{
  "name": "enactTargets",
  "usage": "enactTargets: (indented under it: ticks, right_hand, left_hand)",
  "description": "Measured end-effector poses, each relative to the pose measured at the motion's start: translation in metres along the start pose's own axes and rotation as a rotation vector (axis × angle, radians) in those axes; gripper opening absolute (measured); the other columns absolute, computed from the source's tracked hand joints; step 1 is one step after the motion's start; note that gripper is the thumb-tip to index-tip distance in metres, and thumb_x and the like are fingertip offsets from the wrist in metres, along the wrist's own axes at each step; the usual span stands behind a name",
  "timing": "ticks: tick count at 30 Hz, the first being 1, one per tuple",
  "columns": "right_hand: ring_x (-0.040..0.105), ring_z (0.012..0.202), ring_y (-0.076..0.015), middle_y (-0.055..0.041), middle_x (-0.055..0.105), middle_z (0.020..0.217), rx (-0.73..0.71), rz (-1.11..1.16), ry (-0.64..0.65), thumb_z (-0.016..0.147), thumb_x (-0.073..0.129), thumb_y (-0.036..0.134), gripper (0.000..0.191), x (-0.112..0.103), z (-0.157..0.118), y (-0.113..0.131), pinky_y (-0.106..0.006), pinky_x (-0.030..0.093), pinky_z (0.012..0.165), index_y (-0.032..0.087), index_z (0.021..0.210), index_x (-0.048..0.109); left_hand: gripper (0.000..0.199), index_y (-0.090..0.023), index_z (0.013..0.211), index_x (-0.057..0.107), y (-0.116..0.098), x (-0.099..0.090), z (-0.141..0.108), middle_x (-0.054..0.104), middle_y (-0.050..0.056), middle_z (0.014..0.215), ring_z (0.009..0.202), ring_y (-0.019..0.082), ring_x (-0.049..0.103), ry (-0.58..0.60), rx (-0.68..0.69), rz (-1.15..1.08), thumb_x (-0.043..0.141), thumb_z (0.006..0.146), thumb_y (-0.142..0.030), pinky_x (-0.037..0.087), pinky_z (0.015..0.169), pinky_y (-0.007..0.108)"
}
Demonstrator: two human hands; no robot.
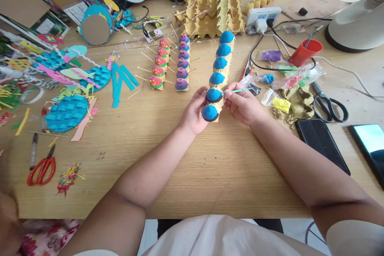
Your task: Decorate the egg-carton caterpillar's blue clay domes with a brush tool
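A long strip cut from an egg carton [227, 63] lies in front of me, its bumps covered with blue clay [220, 63]. Black clay [215, 119] edges the lower side of the two nearest bumps. Fingers of my left hand [195, 112] grip the strip's near end from the left side. Between the thumb and fingers of my right hand [241, 104] is a thin light-blue stick [244, 89], its tip at the second bump from the near end. Whether the tip presses on the black clay I cannot tell.
Two finished-looking carton caterpillars [158, 70] [182, 64] with pin-like feelers stand left. Right are clay bags [281, 105], black scissors [330, 106], a phone [322, 142] and a red cup [304, 53]. Blue woven paper [67, 113] and red scissors [42, 170] lie left; another person sits there.
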State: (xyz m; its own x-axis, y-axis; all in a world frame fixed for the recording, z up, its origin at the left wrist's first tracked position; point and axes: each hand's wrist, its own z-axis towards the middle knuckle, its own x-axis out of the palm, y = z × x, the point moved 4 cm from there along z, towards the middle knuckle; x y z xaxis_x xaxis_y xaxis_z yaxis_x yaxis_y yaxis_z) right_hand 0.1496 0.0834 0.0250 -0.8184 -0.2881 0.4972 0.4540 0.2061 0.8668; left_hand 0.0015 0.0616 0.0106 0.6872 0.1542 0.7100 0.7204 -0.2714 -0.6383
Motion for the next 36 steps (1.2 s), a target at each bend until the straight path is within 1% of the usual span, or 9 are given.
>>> enactTargets:
  ticks: [3, 7, 11, 15, 22, 26, 28, 31, 36]
  right_hand:
    - [0.060, 0.066, -0.0083, 0.0071, 0.067, 0.069, 0.005, 0.026, 0.002, 0.067, 0.106, 0.050, 0.053, -0.0005, -0.0005, -0.0002, -0.021, 0.051, 0.063, 0.024, 0.081, 0.062]
    - [0.061, 0.067, -0.0086, 0.0070, 0.068, 0.071, -0.001, 0.013, 0.011, 0.070, 0.104, 0.053, 0.055, -0.0001, -0.0012, 0.0004, -0.021, 0.052, 0.064, 0.025, 0.084, 0.059]
    - [0.059, 0.066, -0.0088, 0.0073, 0.066, 0.070, -0.018, -0.008, -0.001, 0.070, 0.104, 0.054, 0.056, 0.0007, -0.0011, 0.0012, -0.022, 0.051, 0.063, 0.025, 0.084, 0.059]
    - [0.059, 0.065, -0.0083, 0.0074, 0.065, 0.069, -0.017, -0.010, -0.012, 0.068, 0.105, 0.053, 0.055, 0.0006, -0.0005, 0.0014, -0.022, 0.051, 0.062, 0.024, 0.083, 0.060]
    - [0.060, 0.067, -0.0098, 0.0070, 0.066, 0.072, 0.004, -0.024, -0.005, 0.068, 0.105, 0.055, 0.057, -0.0001, -0.0012, 0.0025, -0.024, 0.053, 0.065, 0.026, 0.083, 0.058]
    - [0.061, 0.070, -0.0099, 0.0068, 0.066, 0.074, 0.030, 0.024, 0.008, 0.067, 0.105, 0.053, 0.058, 0.0007, -0.0018, 0.0021, -0.023, 0.052, 0.065, 0.026, 0.084, 0.057]
    - [0.060, 0.069, -0.0098, 0.0067, 0.066, 0.074, 0.037, 0.032, 0.005, 0.067, 0.105, 0.052, 0.057, 0.0011, -0.0020, 0.0019, -0.022, 0.051, 0.065, 0.026, 0.084, 0.058]
    - [0.059, 0.068, -0.0097, 0.0069, 0.064, 0.072, 0.032, 0.011, -0.001, 0.067, 0.105, 0.051, 0.055, 0.0013, -0.0018, 0.0016, -0.023, 0.051, 0.065, 0.025, 0.083, 0.059]
    - [0.058, 0.067, -0.0092, 0.0076, 0.061, 0.070, 0.011, -0.024, -0.003, 0.068, 0.105, 0.051, 0.055, 0.0005, -0.0007, 0.0013, -0.023, 0.051, 0.064, 0.025, 0.083, 0.058]
  left_hand:
    - [0.012, -0.024, 0.098, 0.068, 0.0005, -0.0004, 0.0007, 0.078, -0.003, 0.093, 0.104, 0.016, 0.079, -0.002, 0.003, -0.009, 0.062, 0.108, -0.025, 0.056, 0.102, 0.032]
    - [0.013, -0.024, 0.098, 0.067, 0.0007, 0.0005, 0.0010, 0.078, -0.003, 0.091, 0.094, 0.014, 0.079, 0.022, 0.015, -0.028, 0.060, 0.109, -0.023, 0.057, 0.097, 0.029]
    - [0.006, -0.026, 0.102, 0.067, 0.0013, -0.0006, 0.0008, 0.079, -0.004, 0.092, 0.097, 0.015, 0.080, 0.011, 0.001, -0.022, 0.063, 0.107, -0.027, 0.057, 0.098, 0.030]
    - [0.008, -0.026, 0.102, 0.067, 0.0009, -0.0007, 0.0009, 0.079, -0.004, 0.091, 0.092, 0.014, 0.080, 0.024, 0.007, -0.022, 0.061, 0.108, -0.025, 0.058, 0.094, 0.029]
    - [0.005, -0.026, 0.103, 0.067, 0.0016, -0.0023, 0.0021, 0.079, -0.003, 0.095, 0.103, 0.016, 0.080, -0.015, 0.005, -0.017, 0.063, 0.107, -0.026, 0.056, 0.102, 0.031]
    - [0.006, -0.026, 0.104, 0.067, 0.0014, -0.0022, 0.0027, 0.079, -0.005, 0.091, 0.091, 0.013, 0.080, 0.000, 0.014, -0.045, 0.062, 0.107, -0.024, 0.058, 0.096, 0.028]
    - [0.006, -0.026, 0.104, 0.066, 0.0013, -0.0019, 0.0025, 0.079, -0.005, 0.091, 0.089, 0.012, 0.079, 0.012, 0.011, -0.047, 0.062, 0.107, -0.023, 0.058, 0.095, 0.028]
    - [0.003, -0.027, 0.108, 0.067, 0.0017, -0.0020, 0.0021, 0.080, -0.004, 0.094, 0.096, 0.014, 0.081, 0.003, -0.005, -0.033, 0.065, 0.107, -0.027, 0.058, 0.098, 0.030]
    - [0.005, -0.027, 0.110, 0.068, 0.0020, -0.0023, 0.0022, 0.081, -0.003, 0.100, 0.105, 0.017, 0.082, 0.001, -0.004, -0.022, 0.066, 0.106, -0.030, 0.058, 0.103, 0.033]
